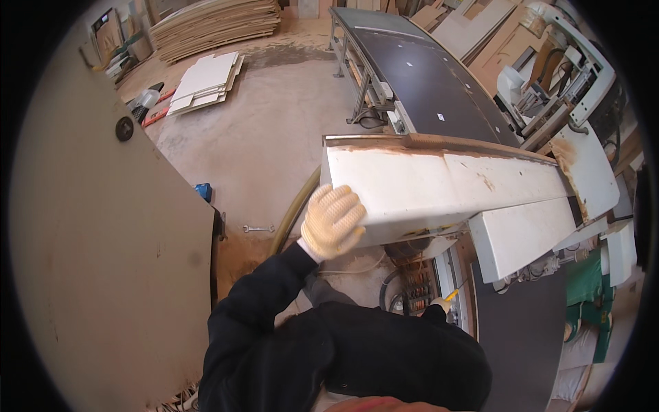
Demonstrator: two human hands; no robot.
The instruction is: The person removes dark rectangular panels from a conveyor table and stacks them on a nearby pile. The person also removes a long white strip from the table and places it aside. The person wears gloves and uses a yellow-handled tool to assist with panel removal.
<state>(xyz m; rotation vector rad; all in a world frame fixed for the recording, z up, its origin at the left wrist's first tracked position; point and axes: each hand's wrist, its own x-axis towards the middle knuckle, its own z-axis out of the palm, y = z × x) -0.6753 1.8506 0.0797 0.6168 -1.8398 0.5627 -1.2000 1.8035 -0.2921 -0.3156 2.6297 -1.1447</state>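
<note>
From where I stand, the person leans in with the left hand (pixel 332 221) laid over the near corner of a long white housing (pixel 425 185), its fingers extended and slightly apart, clamped on nothing; the palm seems to rest there, though its underside is hidden. The right hand (pixel 440 303) is low down in the gap beyond the housing, its grip closed on a slim yellow-handled tool (pixel 452 295), which sits just beside the dark flat surface (pixel 518 323) at the right. What the tip meets is too small to tell. To do this well, I'd let the left hand bear only a little weight, flat and clear of the rusty edge, so the body is steady; I'd hold the tool firmly, in line with whatever it works on, press gently, and watch the tip, since the sleeve and the reach make slipping easy. Counting around: two hands, the left one plainly gloved; one yellow-handled tool; one long white housing and one shorter white cover (pixel 523 237) next to it; one wrench (pixel 259 228) on the floor; one blue object (pixel 202 191) near it; one thick olive hose (pixel 294 211); one long dark worktop (pixel 429 82) behind; one stack of white panels (pixel 204 82) and one taller stack of brown sheets (pixel 214 31), their layers too many to number.
</note>
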